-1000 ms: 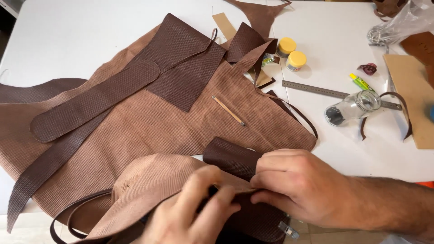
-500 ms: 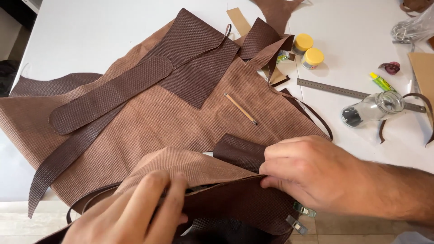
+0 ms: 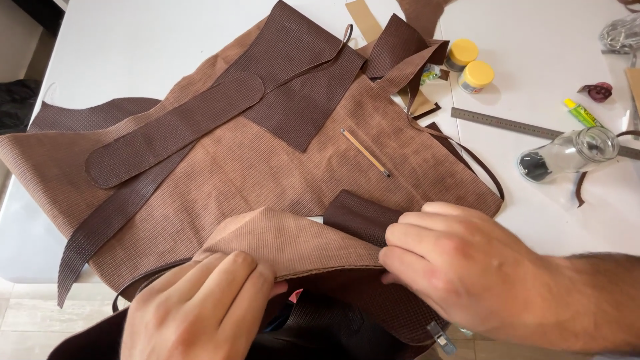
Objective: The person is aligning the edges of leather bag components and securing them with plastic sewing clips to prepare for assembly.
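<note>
My left hand (image 3: 197, 307) presses down on the folded-over edge of a light brown leather sheet (image 3: 220, 167), fingers together on the fold. My right hand (image 3: 460, 267) pinches the same fold further right, beside a small dark brown leather flap (image 3: 360, 215). Under both hands lies a dark brown textured leather piece (image 3: 380, 313) with a metal clip (image 3: 440, 337) at its lower right. A thin dark strap (image 3: 143, 283) loops out to the left of my left hand.
On the sheet lie a long rounded dark strip (image 3: 173, 128), a large dark panel (image 3: 300, 73) and a pencil (image 3: 365, 152). On the white table (image 3: 133, 40) to the right: two yellow-lidded jars (image 3: 470, 63), a steel ruler (image 3: 520, 125), a glue tube (image 3: 583, 113), a tipped glass jar (image 3: 567, 153).
The view has shifted, so everything sits further right and lower. My left hand moved from gripping the dark piece to lying flat on the light brown fold; my right hand stays pinched there.
</note>
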